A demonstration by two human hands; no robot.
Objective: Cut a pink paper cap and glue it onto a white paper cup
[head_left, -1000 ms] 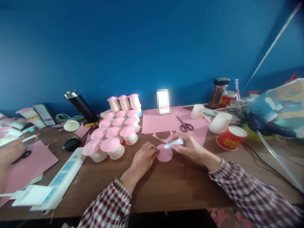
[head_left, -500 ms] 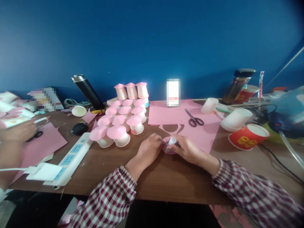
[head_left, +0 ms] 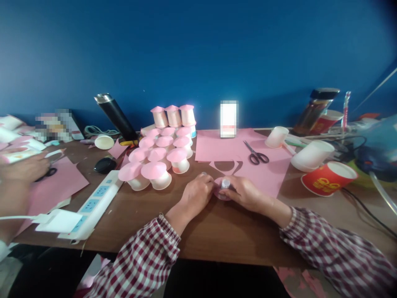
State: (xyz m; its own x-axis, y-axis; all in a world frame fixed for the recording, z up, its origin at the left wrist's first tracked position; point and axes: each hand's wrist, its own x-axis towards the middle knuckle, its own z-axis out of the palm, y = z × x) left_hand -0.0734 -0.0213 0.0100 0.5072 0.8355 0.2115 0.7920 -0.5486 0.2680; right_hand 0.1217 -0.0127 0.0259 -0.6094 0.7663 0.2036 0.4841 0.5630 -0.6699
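My right hand (head_left: 248, 192) is closed around a white glue stick (head_left: 226, 183), held upright over a small pink paper disc (head_left: 218, 191) on the table. Most of the disc lies behind my fingers. My left hand (head_left: 198, 192) has its fingers curled together at the disc's left edge, pinching it. Just beyond my hands lie a ring-shaped pink paper offcut (head_left: 213, 166) and large pink sheets (head_left: 269, 178). Black-handled scissors (head_left: 256, 155) rest on the sheets with their blades slightly apart.
Paper cups with pink cone tops (head_left: 154, 170) stand in rows left of centre, some stacked. A power strip (head_left: 93, 207) lies in front of them. Loose cups, including a red one (head_left: 329, 178), sit at right. Another person's hand (head_left: 25, 167) works at far left.
The view has shifted slightly. My hands keep nearly the same place at the disc, the glue stick still in my right hand.
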